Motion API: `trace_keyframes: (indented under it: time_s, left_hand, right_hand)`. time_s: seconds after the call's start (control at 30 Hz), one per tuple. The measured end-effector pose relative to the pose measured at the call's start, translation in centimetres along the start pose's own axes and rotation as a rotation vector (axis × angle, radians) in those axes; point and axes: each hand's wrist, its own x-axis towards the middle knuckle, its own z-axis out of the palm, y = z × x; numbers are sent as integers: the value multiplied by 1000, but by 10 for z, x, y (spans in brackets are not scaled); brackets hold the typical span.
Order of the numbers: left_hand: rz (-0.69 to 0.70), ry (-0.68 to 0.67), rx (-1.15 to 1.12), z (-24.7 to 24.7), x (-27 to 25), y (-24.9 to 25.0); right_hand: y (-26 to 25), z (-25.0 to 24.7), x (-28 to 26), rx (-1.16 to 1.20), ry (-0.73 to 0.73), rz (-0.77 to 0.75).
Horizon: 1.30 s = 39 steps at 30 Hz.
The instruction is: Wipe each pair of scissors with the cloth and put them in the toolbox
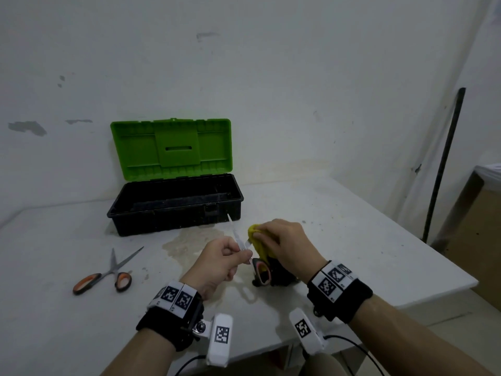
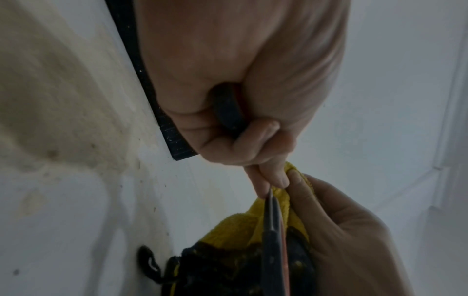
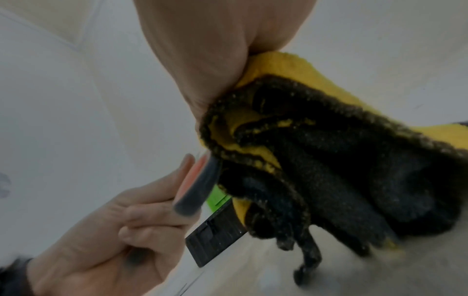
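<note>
- Scissors [image 1: 245, 246] were above the desk [image 1: 352, 240] w/ blades spread so cloth [image 1: 260, 244] reached one blade
- L hand [image 1: 217, 263] grip pinched them; R hand [image 1: 284, 241] grip clutched cloth
- 2nd pair [image 1: 108, 272] lay unwiped; toolbox [image 1: 173, 210] open

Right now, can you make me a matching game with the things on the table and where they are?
Things:
1. cloth
2. toolbox
3. scissors on the table
4. scissors being wiped

Places or states:
a. pinched in the left hand
b. lying alone, blades apart
c. bunched in the right hand
d. lid up, at the back

Pairs: 1-c, 2-d, 3-b, 4-a
</note>
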Motion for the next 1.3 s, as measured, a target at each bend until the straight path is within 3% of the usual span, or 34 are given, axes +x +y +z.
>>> trace_keyframes:
  time_s: [0.17, 0.23, 0.4, 0.47, 0.57, 0.63, 0.77, 0.83, 1.03, 1.13, 1.3]
  left_hand:
    - [3, -14, 11, -1, -3, 1]
    - [-1, -7, 13, -2, -3, 2]
    - [-1, -6, 2, 0, -3, 4]
    - [-3, -2, 25, 1, -4, 3]
    - [-16, 7, 53, -1, -5, 1]
    - [-17, 3, 105, -2, -5, 1]
    - [-1, -23, 177, -1, -3, 1]
    - [6, -39, 201, 0, -4, 1]
    - [-66, -7, 185, -5, -5, -3]
    - [-124, 6, 155, -7, -1, -1]
    - [-183, -12, 158, -6, 2, 2]
  right_hand:
    - [14, -15, 15, -109, 201, 106]
    - [11, -19, 13, -86, 245, 58]
    - [-5, 1, -8, -91, 4, -176]
    - [4, 1, -6, -105, 21, -124]
    - [17, -10, 6, -147, 82, 72]
    - [14, -14, 10, -150, 103, 92]
    - [-12, -4, 1, -152, -117, -38]
    - [-15, 2, -3, -196, -210, -22]
    - [15, -13, 10, -241, -76, 222]
    - [13, -20, 10, -169, -13, 209]
    - [-2, -18, 9, -141, -39, 153]
